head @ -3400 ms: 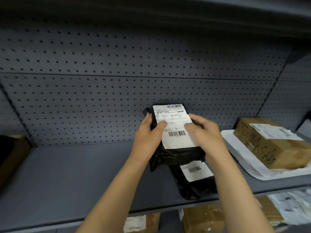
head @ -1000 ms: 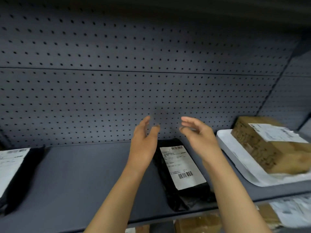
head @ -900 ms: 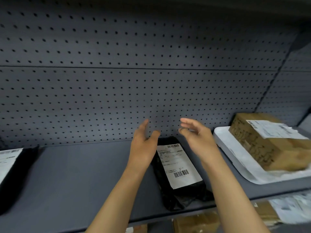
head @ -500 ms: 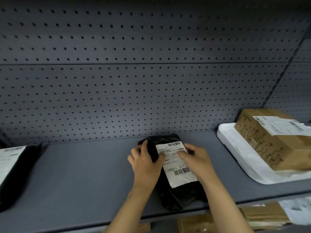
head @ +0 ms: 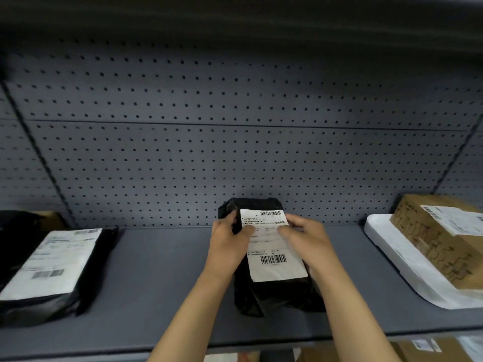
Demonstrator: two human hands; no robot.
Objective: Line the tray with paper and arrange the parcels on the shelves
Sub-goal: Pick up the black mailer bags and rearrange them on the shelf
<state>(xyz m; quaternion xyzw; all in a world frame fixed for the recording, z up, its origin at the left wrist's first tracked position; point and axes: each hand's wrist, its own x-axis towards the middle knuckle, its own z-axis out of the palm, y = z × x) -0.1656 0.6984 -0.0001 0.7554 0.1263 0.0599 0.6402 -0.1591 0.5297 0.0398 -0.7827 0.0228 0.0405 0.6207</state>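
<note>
A black plastic parcel [head: 271, 291] with a white barcode label lies on the grey shelf [head: 162, 278], its far end lifted against the pegboard. My left hand [head: 227, 246] grips its upper left edge, thumb on the label. My right hand [head: 304, 239] holds the upper right edge, fingers pressing the label. On the right, a white tray [head: 392, 252] lined with paper carries a brown cardboard box [head: 441, 239]. Another black parcel [head: 52, 267] with a large label lies flat on the shelf at the left.
A grey pegboard [head: 235, 152] backs the shelf. Behind the left parcel sits a dark bag and a cardboard corner [head: 49, 218]. Below the shelf edge, more cardboard parcels [head: 428, 348] show at the bottom right. An upper shelf overhangs at the top.
Both hands, open above the parcel a second ago, came down and gripped its far end. They now tilt that end up toward the pegboard. The view has shifted left.
</note>
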